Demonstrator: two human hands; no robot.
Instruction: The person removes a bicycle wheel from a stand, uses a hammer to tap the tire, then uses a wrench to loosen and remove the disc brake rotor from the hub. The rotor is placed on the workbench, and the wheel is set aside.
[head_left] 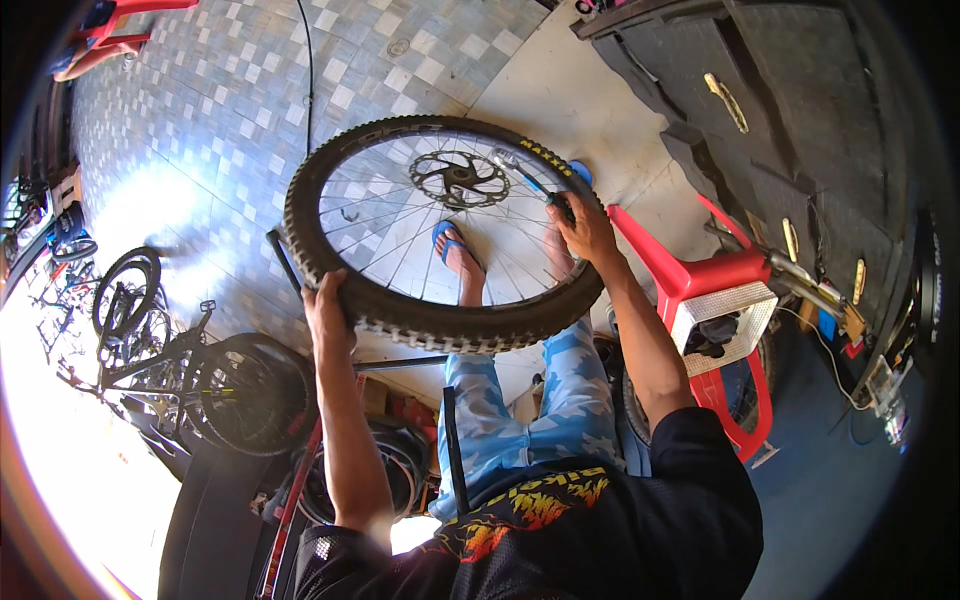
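A bicycle wheel (440,330) with a knobby black tire lies tilted in front of me above my legs. Its thin spokes run to a hub that carries a dark disc brake rotor (462,180). My left hand (328,314) is closed round the tire at the wheel's near left side. At the right side, my right hand (588,236) is closed on a hand tool (540,188) with a blue-and-black handle. The tool's shiny metal head points toward the far rim, over the spokes; whether it touches them I cannot tell.
To my right stands a red plastic stool (668,268) with a white box (692,325) holding dark items. Several bicycles (215,390) are at the left. A black cable (309,75) crosses the tiled floor (240,100). Dark panels (800,120) line the far right.
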